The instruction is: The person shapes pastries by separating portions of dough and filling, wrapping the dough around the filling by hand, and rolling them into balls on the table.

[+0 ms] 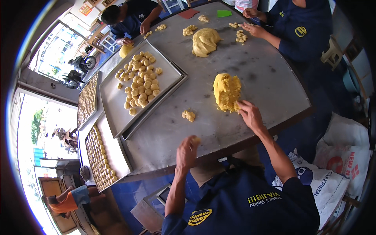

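Note:
A mound of crumbly yellow paste [227, 92] lies on the metal table in front of me. My right hand [251, 116] is at its near right edge, fingertips closed on the paste. Nearer the table's front edge, my left hand [187, 152] is curled, with a small pale yellow dough piece [197, 140] showing at its fingertips. Just beyond that hand, a little cluster of dough pieces [188, 115] rests on the metal. The left palm is hidden, and so is whatever else it may hold.
Left stands a metal tray [113, 94] heaped with dough balls [143, 80]; further trays [117, 156] hold rows of them. A large dough mass [205, 41] sits farther back. Two people [131, 17] work across the table. White sacks [317, 182] stand at right.

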Motion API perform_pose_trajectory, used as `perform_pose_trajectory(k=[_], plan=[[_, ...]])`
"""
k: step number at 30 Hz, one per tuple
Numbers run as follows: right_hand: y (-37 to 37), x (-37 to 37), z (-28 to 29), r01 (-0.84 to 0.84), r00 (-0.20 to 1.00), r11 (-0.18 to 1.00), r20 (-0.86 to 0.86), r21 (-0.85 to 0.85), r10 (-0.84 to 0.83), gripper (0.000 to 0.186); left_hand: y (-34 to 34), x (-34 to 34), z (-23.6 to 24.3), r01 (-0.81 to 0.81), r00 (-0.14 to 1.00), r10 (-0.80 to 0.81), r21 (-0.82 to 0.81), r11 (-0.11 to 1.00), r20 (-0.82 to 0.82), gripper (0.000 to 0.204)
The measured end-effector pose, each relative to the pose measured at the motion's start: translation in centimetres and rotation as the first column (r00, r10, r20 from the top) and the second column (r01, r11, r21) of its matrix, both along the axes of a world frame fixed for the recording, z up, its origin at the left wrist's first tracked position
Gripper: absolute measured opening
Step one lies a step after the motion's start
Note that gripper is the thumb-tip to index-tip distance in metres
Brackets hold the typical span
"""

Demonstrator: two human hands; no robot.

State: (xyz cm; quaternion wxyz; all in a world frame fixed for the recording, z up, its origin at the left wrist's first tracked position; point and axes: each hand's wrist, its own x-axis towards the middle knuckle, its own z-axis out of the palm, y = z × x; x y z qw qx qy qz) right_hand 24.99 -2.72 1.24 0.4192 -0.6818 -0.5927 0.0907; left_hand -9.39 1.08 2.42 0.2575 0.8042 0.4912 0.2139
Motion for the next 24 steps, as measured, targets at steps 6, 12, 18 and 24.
perform_pose_trajectory(k=[6, 12, 18, 24], plan=[[1.3, -0.5, -0.4, -0.005, 0.994, 0.999, 0.105, -0.033, 0.009, 0.03, 8.4, 0.1, 1.6, -0.234, 0.971, 0.175, 0.469, 0.852, 0.165, 0.047], [0.7, 0.3, -0.1, -0.091, 0.952, 0.978, 0.272, -0.19, 0.142, 0.027, 8.8, 2.0, -3.3, -0.017, 1.0, 0.013, 0.295, 0.955, 0.014, 0.036], [-2.3, -1.2, -2.2, 0.053, 0.937, 0.996, 0.349, -0.073, -0.024, 0.05, 6.3, 0.9, -1.5, -0.01, 0.997, -0.004, 0.177, 0.984, 0.08, 0.034], [-1.9, -0.8, -1.1, -0.024, 0.997, 0.991, 0.075, -0.133, 0.034, 0.048, 3.8, -1.3, -1.6, -0.104, 0.993, 0.093, 0.166, 0.981, 0.077, 0.035]])
